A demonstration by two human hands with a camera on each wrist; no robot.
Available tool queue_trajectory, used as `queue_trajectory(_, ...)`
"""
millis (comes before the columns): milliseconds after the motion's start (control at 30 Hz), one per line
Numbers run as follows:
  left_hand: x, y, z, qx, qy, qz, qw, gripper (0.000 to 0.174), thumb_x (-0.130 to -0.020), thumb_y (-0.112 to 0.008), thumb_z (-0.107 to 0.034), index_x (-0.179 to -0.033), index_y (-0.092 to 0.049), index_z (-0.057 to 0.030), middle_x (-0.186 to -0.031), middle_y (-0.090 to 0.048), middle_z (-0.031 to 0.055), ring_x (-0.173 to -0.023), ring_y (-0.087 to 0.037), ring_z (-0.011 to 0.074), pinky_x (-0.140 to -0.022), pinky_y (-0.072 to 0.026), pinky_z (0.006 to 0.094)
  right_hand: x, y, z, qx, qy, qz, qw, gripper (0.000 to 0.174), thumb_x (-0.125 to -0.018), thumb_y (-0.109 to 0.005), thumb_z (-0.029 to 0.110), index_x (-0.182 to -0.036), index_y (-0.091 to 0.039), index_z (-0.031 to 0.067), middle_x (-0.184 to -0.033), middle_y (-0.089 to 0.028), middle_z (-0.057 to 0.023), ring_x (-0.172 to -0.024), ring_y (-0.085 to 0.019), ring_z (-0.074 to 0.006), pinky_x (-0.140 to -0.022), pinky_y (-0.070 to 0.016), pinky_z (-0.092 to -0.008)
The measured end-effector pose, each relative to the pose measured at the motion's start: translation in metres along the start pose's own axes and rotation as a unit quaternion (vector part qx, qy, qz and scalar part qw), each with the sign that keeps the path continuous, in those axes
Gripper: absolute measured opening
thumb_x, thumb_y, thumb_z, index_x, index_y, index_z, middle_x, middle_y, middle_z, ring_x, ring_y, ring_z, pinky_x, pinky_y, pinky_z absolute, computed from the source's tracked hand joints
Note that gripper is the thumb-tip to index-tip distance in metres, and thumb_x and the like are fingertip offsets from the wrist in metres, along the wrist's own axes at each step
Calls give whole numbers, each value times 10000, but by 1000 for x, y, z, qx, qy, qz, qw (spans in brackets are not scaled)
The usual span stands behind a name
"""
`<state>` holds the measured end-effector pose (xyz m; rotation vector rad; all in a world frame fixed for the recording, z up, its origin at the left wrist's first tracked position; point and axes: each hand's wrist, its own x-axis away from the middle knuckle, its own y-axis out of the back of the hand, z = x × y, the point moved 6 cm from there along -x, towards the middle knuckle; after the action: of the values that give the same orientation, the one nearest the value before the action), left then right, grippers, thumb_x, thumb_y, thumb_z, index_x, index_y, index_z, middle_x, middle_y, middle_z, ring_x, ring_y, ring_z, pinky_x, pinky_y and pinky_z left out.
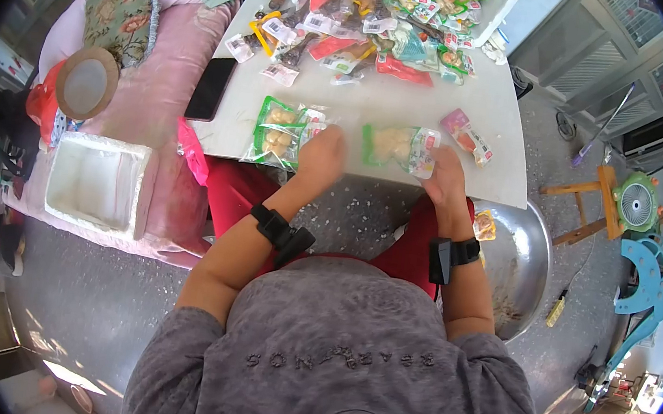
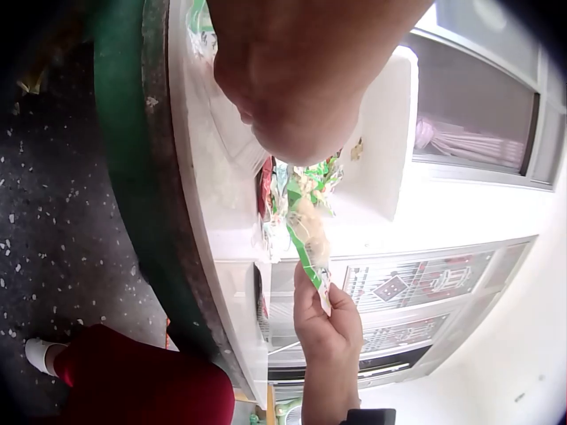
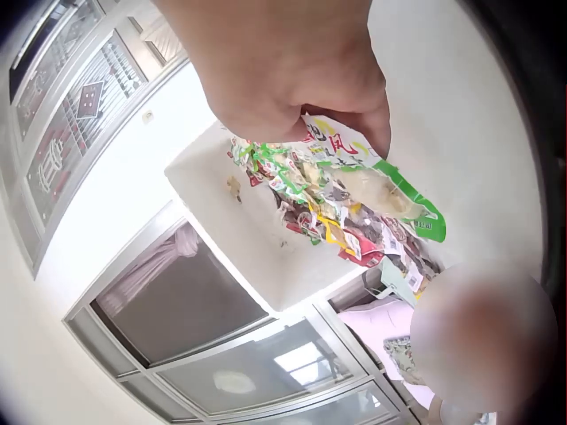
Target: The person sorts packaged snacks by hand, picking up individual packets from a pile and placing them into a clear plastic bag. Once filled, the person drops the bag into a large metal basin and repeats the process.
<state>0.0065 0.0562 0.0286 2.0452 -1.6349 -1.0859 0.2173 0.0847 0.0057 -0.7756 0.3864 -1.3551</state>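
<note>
White table [image 1: 400, 104] in a bright room, a green-edged pouch [image 1: 391, 147] pinched at its near side

Pink covers drape a long seat [image 1: 180, 100] well to the left of both sets of fingers, bearing a floral cushion [image 1: 122, 10] and a foam tub [image 1: 93, 180]. Rightward of the fingers, past the table, sits a steel basin [image 1: 524, 249]; a green fan [image 1: 637, 203] stands farther out.

The person's right hand [image 1: 448, 175] pinches the white printed end of the pouch between thumb and fingers. From that grip the pouch extends leftward, toward the other hand, its pale, lumpy contents showing through clear film.

Blurred, the left hand [image 1: 322, 159] is bent at the right edge of a second green packet [image 1: 279, 129], which lies on the table just left of those fingers. Its fingertips are hidden, so whether they hold anything cannot be told.

A purple-and-white packet [image 1: 467, 137] rests just beyond the right fingers, a little to their right. Leftward of the left fingers, past the second packet, lies a black phone [image 1: 211, 89]. Well beyond both hands, a heap of mixed packets [image 1: 352, 29] reaches back into a white box [image 3: 275, 266].
</note>
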Motion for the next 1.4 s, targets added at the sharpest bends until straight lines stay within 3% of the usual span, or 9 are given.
queue_trajectory(500, 1, 25, -13, -103, -1, 37, 994, 106, -746, -426, -145, -748, -440, -41, -679, -518, 167, -627, -504, 338, -532, -379, 430, -1, -19, -47, -46, -61, 6, 997, 169, -783, -380, 29, -937, -359, -37, -912, -491, -180, -776, -538, -271, -648, -459, -428)
queue_trajectory(667, -1, 26, -34, -171, 3, 106, 979, 116, -735, -415, -140, -741, -445, -28, -693, -535, 156, -625, -527, 331, -547, -408, 422, -4, -30, -58, -74, -60, -21, 995, 167, -794, -381, 43, -927, -402, -56, -932, -492, -171, -798, -532, -268, -694, -441, -407)
queue_trajectory(800, 2, 21, -43, -183, -44, 104, 977, 113, -717, -429, -138, -733, -451, -28, -700, -543, 153, -621, -541, 321, -542, -421, 416, -2, -58, -72, -81, -67, -29, 994, 159, -798, -383, 48, -910, -432, -54, -913, -495, -142, -793, -521, -238, -742, -416, -391)
queue_trajectory(900, 3, 21, -52, -184, -34, 106, 977, 111, -708, -442, -146, -721, -454, -36, -684, -540, 148, -610, -540, 315, -531, -421, 411, -4, -77, -92, -54, -49, 37, 997, 137, -807, -389, 76, -901, -458, 4, -871, -487, -85, -774, -494, -187, -664, -427, -316)
queue_trajectory(1000, 7, 20, -48, -174, -35, 94, 980, 102, -703, -446, -146, -709, -459, -46, -661, -536, 139, -593, -535, 311, -526, -423, 406, 4, -75, -98, 140, -79, 32, 986, 161, -818, -374, 119, -891, -469, 12, -828, -498, -57, -691, -498, -141, -542, -427, -248)
queue_trajectory(1100, 13, 17, -40, -174, -52, 97, 979, 96, -705, -443, -148, -706, -464, -54, -649, -534, 131, -584, -532, 308, -521, -423, 404, 14, -69, -95, 320, -163, 38, 933, 164, -794, -414, 149, -743, -520, 35, -640, -516, -34, -516, -481, -91, -388, -371, -184)
queue_trajectory(1200, 16, 18, -38, -159, -70, 83, 981, 93, -706, -443, -148, -710, -466, -58, -653, -535, 129, -590, -531, 307, -518, -421, 405, 12, -62, -97, 273, -187, 121, 936, 143, -800, -408, 146, -820, -510, 48, -699, -530, -35, -547, -493, -83, -400, -369, -168)
queue_trajectory(1300, 17, 24, -46, -132, -82, 74, 985, 93, -703, -448, -147, -715, -465, -57, -662, -534, 131, -601, -531, 307, -518, -421, 405, 9, -71, -94, 127, -173, 130, 968, 154, -804, -404, 144, -901, -484, 56, -787, -534, -48, -620, -515, -105, -456, -414, -191)
queue_trajectory(1400, 16, 28, -50, -134, -84, 76, 985, 97, -696, -462, -147, -721, -461, -53, -671, -532, 133, -605, -531, 308, -518, -421, 405, 6, -92, -90, 84, -165, 139, 973, 178, -805, -403, 144, -957, -456, 68, -859, -520, -55, -718, -522, -133, -551, -455, -244)
